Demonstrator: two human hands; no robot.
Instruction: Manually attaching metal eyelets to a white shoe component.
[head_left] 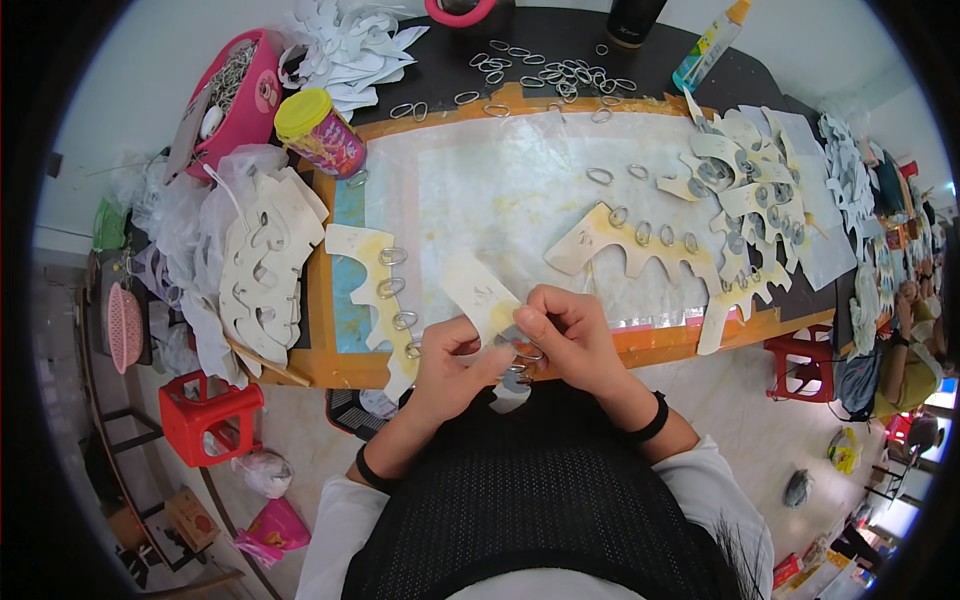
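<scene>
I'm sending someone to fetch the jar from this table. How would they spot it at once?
Start at the orange-edged board covering the table, and go to its far left corner. The jar lies tilted there, beside the pink bowl of metal rings. It alone has a yellow lid and a pink patterned body; the bottle at the far right is slim with an orange cap.

Yellow-lidded pink patterned canister (322,131) upper left; glue bottle (709,45) top right.

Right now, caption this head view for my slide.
Both hands, left hand and right hand, fit oval metal rings onto a cream card cutout.
</scene>
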